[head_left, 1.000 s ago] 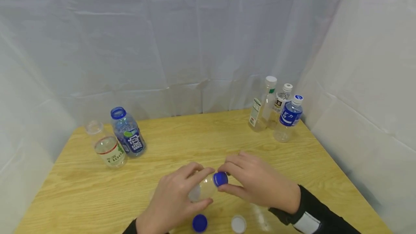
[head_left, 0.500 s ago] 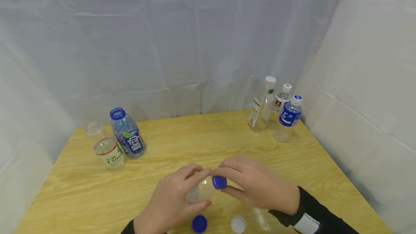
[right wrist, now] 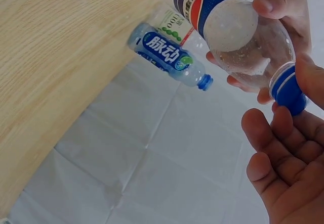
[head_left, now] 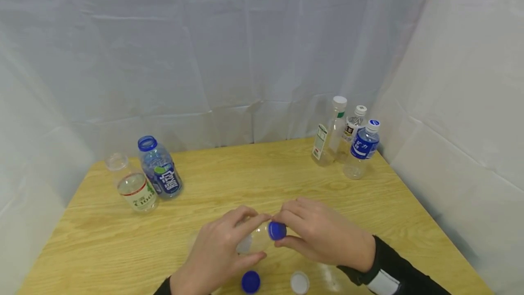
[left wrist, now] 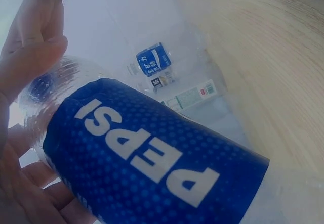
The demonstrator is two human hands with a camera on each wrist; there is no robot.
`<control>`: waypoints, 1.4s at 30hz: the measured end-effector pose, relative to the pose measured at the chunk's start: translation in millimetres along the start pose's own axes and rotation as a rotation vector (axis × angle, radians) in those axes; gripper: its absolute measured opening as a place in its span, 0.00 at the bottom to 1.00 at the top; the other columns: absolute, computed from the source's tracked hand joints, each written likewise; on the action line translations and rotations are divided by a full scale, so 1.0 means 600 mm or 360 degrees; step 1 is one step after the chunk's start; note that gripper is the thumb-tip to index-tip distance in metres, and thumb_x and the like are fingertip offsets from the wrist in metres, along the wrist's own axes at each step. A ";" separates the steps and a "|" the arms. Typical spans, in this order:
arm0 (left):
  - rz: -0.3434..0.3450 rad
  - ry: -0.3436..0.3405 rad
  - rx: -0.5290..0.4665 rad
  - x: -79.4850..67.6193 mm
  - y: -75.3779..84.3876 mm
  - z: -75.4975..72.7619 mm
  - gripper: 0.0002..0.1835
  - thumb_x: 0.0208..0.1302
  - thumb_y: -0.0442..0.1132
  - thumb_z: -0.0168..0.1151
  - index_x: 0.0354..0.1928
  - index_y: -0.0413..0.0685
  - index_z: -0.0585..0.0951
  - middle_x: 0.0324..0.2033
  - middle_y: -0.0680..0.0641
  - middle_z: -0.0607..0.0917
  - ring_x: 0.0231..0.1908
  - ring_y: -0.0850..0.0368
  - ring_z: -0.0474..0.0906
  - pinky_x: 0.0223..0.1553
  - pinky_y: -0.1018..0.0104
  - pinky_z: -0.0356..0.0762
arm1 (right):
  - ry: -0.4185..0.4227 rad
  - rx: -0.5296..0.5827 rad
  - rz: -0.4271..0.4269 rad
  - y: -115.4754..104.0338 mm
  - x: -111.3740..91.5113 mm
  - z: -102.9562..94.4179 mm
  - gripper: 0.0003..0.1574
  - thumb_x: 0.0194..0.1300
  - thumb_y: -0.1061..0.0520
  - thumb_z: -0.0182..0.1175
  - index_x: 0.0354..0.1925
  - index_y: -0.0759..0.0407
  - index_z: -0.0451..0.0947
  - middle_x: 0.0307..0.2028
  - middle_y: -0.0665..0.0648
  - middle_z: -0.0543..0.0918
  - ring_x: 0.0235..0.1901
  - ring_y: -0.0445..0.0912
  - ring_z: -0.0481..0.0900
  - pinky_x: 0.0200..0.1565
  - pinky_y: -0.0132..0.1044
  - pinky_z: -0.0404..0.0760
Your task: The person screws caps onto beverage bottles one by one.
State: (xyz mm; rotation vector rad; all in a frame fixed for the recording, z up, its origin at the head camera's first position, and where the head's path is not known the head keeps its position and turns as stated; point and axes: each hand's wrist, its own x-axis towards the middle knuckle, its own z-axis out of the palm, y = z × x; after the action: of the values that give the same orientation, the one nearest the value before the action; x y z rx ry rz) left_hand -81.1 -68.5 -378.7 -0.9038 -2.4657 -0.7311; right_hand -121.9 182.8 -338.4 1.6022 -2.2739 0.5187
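A clear Pepsi bottle (left wrist: 157, 153) with a blue label is held tilted above the table, its neck toward the right hand. My left hand (head_left: 219, 245) grips the bottle around its upper body. The right hand (head_left: 323, 231) pinches the blue cap (head_left: 277, 230) at the bottle's mouth between thumb and fingers. In the right wrist view the cap (right wrist: 288, 90) sits on the neck, with the thumb against it. Much of the bottle is hidden behind the left hand in the head view.
A loose blue cap (head_left: 251, 282) and a white cap (head_left: 299, 282) lie at the table's front. Two uncapped bottles, one clear (head_left: 137, 190) and one blue (head_left: 161, 170), stand at left. Three capped bottles (head_left: 362, 149) stand back right. Pale sheeting (head_left: 229, 58) surrounds the wooden table (head_left: 237, 172).
The right hand's fingers shift around the blue cap, closing over it and then drawing back slightly. The left hand and the bottle stay nearly in place.
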 end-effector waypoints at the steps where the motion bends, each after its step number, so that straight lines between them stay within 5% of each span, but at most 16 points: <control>1: 0.0000 0.0005 -0.0003 0.000 0.000 0.000 0.35 0.48 0.55 0.81 0.61 0.62 0.82 0.47 0.59 0.81 0.36 0.68 0.79 0.31 0.77 0.77 | 0.0000 -0.0009 0.0004 -0.001 0.000 0.000 0.18 0.69 0.47 0.66 0.52 0.52 0.77 0.43 0.45 0.80 0.40 0.36 0.77 0.45 0.25 0.80; 16: -0.0026 0.0020 0.0011 0.007 0.003 0.001 0.35 0.44 0.50 0.84 0.58 0.55 0.83 0.47 0.55 0.82 0.36 0.67 0.79 0.31 0.77 0.77 | 0.0023 -0.0084 0.0117 -0.004 0.002 0.012 0.17 0.76 0.42 0.56 0.48 0.52 0.76 0.40 0.44 0.79 0.38 0.35 0.77 0.40 0.26 0.79; 30: -0.0024 0.0076 0.0023 0.011 0.005 0.002 0.35 0.43 0.47 0.84 0.58 0.53 0.84 0.47 0.54 0.82 0.40 0.64 0.81 0.33 0.72 0.81 | 0.0075 -0.0090 0.0244 -0.011 0.007 0.021 0.18 0.78 0.40 0.50 0.43 0.52 0.74 0.30 0.41 0.70 0.28 0.33 0.65 0.29 0.21 0.64; 42: -0.0071 0.0056 0.0041 0.013 0.009 0.001 0.35 0.44 0.48 0.84 0.59 0.56 0.83 0.47 0.54 0.82 0.40 0.65 0.80 0.35 0.71 0.81 | 0.0108 0.0036 0.0312 -0.009 0.011 0.020 0.13 0.77 0.44 0.54 0.41 0.50 0.74 0.27 0.41 0.70 0.25 0.31 0.64 0.26 0.19 0.63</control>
State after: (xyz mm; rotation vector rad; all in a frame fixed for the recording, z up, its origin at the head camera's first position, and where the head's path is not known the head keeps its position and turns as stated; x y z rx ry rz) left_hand -82.9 -61.3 -373.3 -0.8221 -2.4661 -0.7219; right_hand -119.4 170.2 -345.6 1.3572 -2.3944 0.6387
